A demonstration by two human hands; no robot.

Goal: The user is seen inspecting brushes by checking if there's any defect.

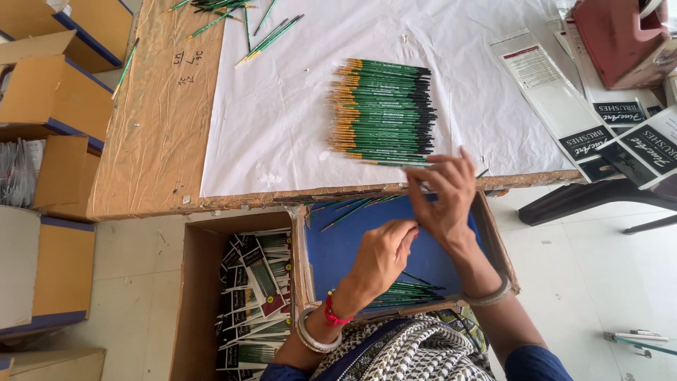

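roughly, largest first. worktable (162, 141), brown top with a white paper sheet (282, 120) over most of it. on the sheet, toward 12 o'clock from the hands, lies a neat stack of thin green-handled paintbrushes (384, 113), gold ferrules to the left, dark ends to the right, all parallel. loose brushes (268, 35) scattered further up at 11 o'clock.

below the table edge, a shallow blue-lined box (352, 247) sits on the person's lap, a small bundle of brushes (409, 291) at its near rim. at 8 o'clock, an open carton of packed brush sleeves (257, 296). empty printed sleeves (627, 141) lie at 2 o'clock; cardboard boxes (56, 92) stacked at 9 o'clock.

handling, as a judgement: each brush is very light, stiff and slender, the lacquered handle likely a bit slick, the hair tip the fragile part. best pinched mid-handle or near the ferrule, never by the bristles; a stack will roll or fan if nudged sideways.

right hand (446, 194): raised at the table edge, wrist bent, palm down, fingers narrow in a pinch just at the lowest brushes of the stack; what the tips hold, if anything, cannot be told. bangle on the wrist.

left hand (384, 254): over the blue box, fingers curled in toward the right hand's fingertips, narrow; whether it grips a brush is hidden. bangles and red thread at the wrist.
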